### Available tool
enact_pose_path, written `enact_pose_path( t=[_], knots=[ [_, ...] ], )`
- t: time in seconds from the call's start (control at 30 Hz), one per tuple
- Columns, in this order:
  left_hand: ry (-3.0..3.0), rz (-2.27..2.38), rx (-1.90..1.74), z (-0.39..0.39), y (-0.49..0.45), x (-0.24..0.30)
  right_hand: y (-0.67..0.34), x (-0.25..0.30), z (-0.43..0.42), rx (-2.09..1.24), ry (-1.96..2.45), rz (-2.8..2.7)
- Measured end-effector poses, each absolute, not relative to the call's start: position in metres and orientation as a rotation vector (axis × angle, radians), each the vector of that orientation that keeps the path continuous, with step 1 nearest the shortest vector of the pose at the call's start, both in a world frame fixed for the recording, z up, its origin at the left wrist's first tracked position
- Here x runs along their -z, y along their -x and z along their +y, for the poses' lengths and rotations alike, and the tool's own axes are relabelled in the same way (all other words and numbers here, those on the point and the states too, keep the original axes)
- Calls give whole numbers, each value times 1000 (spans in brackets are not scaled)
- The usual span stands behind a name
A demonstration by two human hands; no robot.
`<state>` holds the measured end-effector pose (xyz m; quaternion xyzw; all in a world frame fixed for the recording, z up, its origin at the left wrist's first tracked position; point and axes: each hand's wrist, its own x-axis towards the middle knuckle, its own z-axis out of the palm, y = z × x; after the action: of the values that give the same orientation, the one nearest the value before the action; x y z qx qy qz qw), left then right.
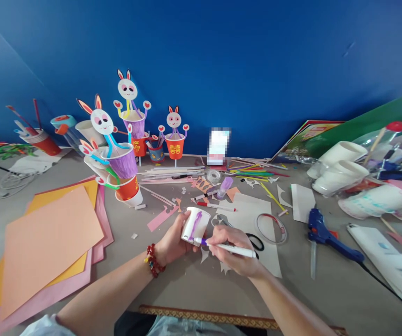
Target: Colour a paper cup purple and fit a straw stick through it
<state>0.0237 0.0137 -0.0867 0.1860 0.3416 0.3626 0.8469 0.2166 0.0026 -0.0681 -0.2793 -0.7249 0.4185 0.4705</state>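
My left hand [173, 232] is wrapped round a white paper cup [203, 219], which lies tilted above the table. A streak of purple ink runs along the cup's side. In my right hand [234, 247] is a white marker pen [239, 250], its tip touching the cup near the lower edge of the streak. Just behind the right hand lie black-handled scissors [256, 241], partly hidden by it. A red marker [217, 206] and several paper scraps lie beyond the cup.
Cup rabbits with paper faces, one a purple-and-red stack [121, 163], stand at the back left. Coloured paper sheets [52, 242] cover the left side. To the right are a tape roll [271, 228], a blue glue gun [330, 238] and bagged paper cups [343, 175].
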Motion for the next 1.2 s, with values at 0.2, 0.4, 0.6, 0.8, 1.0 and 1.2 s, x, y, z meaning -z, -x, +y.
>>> enact_pose_path(
  t=[0.2,0.4,0.6,0.8,1.0,1.2],
  knots=[
    [-393,729,-751,14,-25,84,-215,68,3,-1005,678,-1744],
    [-393,718,-761,15,-25,86,-213,64,2,-956,686,-1743],
    [-400,718,-764,14,-24,86,-217,66,4,-980,646,-1808],
    [-406,712,-731,14,-23,84,-222,71,7,-941,797,-1679],
    [-400,679,-743,14,-22,85,-220,71,7,-926,788,-1690],
    [-367,673,-736,13,-20,87,-215,70,3,-965,652,-1803]
  ],
)
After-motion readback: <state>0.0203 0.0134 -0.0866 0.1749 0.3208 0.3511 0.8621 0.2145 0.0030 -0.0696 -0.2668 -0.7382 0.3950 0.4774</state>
